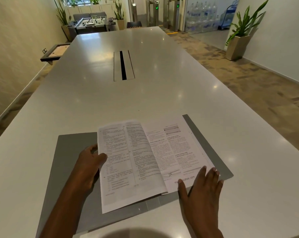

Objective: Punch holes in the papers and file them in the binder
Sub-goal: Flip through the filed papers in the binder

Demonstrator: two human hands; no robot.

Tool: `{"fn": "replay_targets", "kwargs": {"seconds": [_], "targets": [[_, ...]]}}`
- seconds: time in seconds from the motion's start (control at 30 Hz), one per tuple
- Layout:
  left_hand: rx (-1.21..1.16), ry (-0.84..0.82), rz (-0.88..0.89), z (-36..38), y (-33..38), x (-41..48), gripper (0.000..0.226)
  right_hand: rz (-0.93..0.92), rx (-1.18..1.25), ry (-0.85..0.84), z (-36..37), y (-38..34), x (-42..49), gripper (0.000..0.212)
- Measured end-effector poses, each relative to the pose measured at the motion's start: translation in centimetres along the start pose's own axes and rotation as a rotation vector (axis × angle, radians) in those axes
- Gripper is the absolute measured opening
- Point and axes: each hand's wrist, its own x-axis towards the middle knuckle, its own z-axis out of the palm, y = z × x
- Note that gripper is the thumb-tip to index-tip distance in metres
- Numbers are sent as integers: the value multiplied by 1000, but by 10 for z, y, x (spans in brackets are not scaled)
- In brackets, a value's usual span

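Observation:
A grey binder lies open flat on the white table, near me. Printed papers rest on its right half. A lifted stack of printed sheets is turned partway over toward the left cover. My left hand grips the left edge of that stack, thumb on top. My right hand lies flat with fingers spread on the lower right corner of the right-hand papers, pressing them down. No hole punch is in view.
The long white table stretches ahead, with a cable slot in its middle. A foosball table and potted plants stand beyond the far end. Another plant is at the right wall.

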Motion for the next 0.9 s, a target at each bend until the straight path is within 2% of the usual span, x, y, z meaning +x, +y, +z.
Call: {"fn": "replay_targets", "kwargs": {"seconds": [0.13,0.27,0.37,0.43,0.53,0.6,0.77,0.9], "targets": [[-46,10,-38,-1,0,-1,54,-25,-21,64,8,4,-1,101],[-37,4,-30,0,0,0,55,-51,13,84,9,6,-1,100],[-30,15,-24,0,-1,0,54,-45,145,45,6,-1,-4,87],[-30,9,-20,1,-1,-3,51,-42,331,5,3,-10,-7,80],[-22,5,-12,1,-1,-4,43,-189,604,-16,-3,-22,-15,78],[-2,7,4,0,-2,-3,36,-321,661,-42,-7,-31,-21,77],[-34,29,16,-2,-4,-2,13,-590,627,-123,-6,-45,-28,78],[-90,23,15,-1,-3,-4,30,-746,528,-245,-4,-52,-25,92]]}}
